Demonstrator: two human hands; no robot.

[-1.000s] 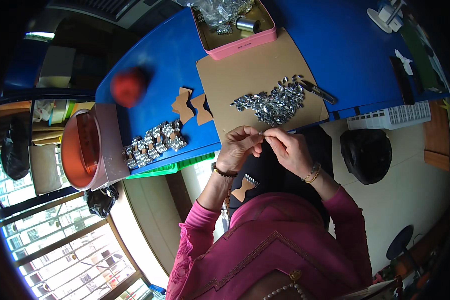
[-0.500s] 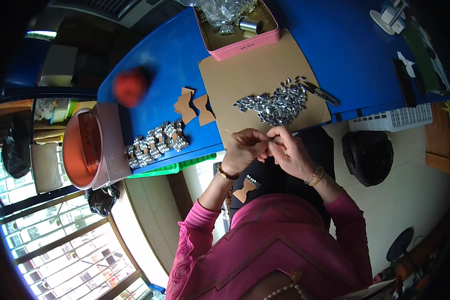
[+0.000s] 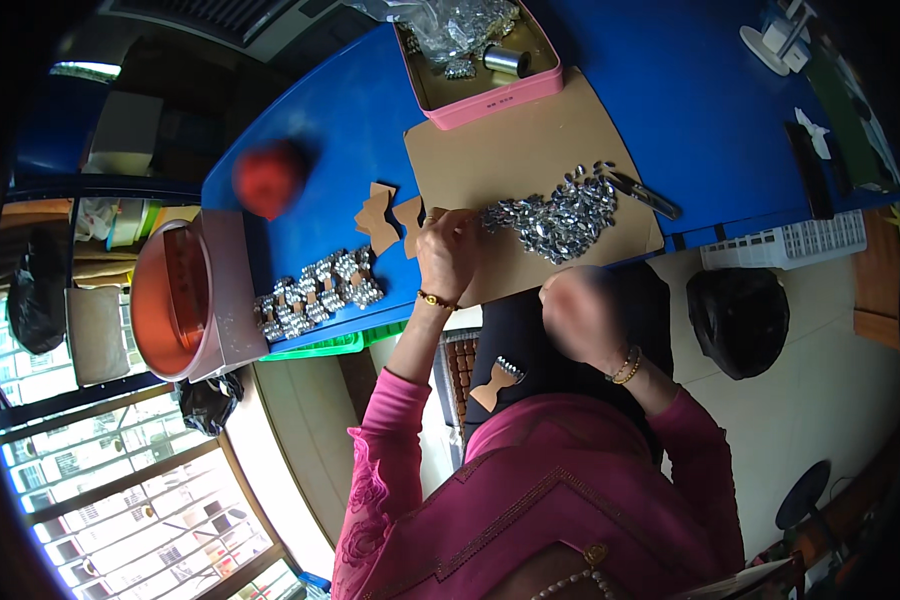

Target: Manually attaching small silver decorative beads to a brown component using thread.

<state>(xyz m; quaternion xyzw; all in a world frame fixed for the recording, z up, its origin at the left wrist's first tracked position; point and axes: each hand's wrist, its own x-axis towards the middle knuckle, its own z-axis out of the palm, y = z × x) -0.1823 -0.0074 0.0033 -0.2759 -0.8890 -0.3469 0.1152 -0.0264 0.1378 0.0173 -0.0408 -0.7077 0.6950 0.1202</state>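
- While the left hand (image 3: 445, 255) reaches out onto the brown card sheet (image 3: 530, 150) on the blue counter (image 3: 690, 100), its fingers are curled together at the near edge of the heap of silver gems (image 3: 560, 215); whether a gem sits between the fingertips is too small to tell.
- The right hand (image 3: 580, 315) is blurred, raised above the lap and off the counter; I cannot tell if it is spread or pinching anything.
- A tan bow-shaped card piece (image 3: 497, 383), with a few gems on its top part, rests on the dark lap below the counter's edge.
- Two bare bow-shaped cut-outs (image 3: 390, 215) lie just left of the reaching hand, and finished gem-covered bows (image 3: 315, 295) are lined up further left, near an orange basin (image 3: 175, 295).
- A pink tin (image 3: 480, 60) with more gems and a small metal cylinder stands at the far end of the card sheet; a dark-handled tool (image 3: 640, 193) lies just beside the heap on its right.
- Risk, as I judge it: the heap lies close to the sheet's near edge, so a sweeping reach could scatter gems off the counter onto the floor.
- The piece on the lap lies loose with neither hand on it; a shift of the legs could tip it and shed any gems not yet set.
- Picking from a tangled heap may lift several gems at once and drop some.
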